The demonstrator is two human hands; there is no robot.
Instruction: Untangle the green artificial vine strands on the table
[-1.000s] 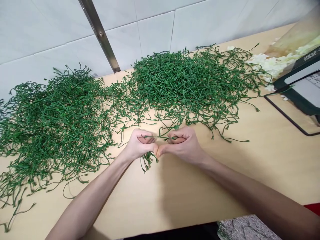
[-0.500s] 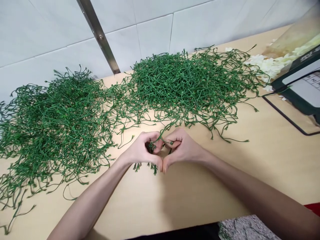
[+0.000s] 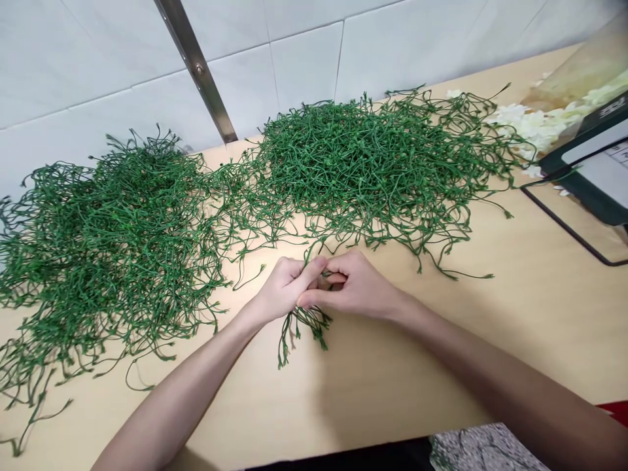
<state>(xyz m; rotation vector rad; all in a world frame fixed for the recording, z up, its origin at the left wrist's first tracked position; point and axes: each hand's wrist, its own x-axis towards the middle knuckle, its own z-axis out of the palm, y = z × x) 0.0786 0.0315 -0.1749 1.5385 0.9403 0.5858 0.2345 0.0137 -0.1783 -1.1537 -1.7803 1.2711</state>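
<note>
My left hand [image 3: 287, 286] is closed round a small bunch of green artificial flower stems [image 3: 305, 318]; their forked tips hang out below the fingers. Pressed against it, my right hand [image 3: 356, 284] is closed too, with its thumb lying along the bunch and its fingers pinching at green stems by the left thumb. A stem or two poke out above the hands toward the larger pile of loose green stems [image 3: 363, 157]. How many stems each hand grips is hidden by the fingers.
Another heap of green stems [image 3: 112, 242] spreads over the left of the wooden table [image 3: 392, 386]. White artificial blossoms [image 3: 534, 124] lie at the back right beside a dark-framed box [image 3: 596, 163] with a black wire loop [image 3: 574, 232]. A tiled wall [image 3: 304, 65] with a metal strip [image 3: 199, 69] stands behind.
My left thumb has moved up and closed over the stems, and my right thumb has shifted left. The gap between the hands has closed, and the bunch's tips now hang lower and more to the right.
</note>
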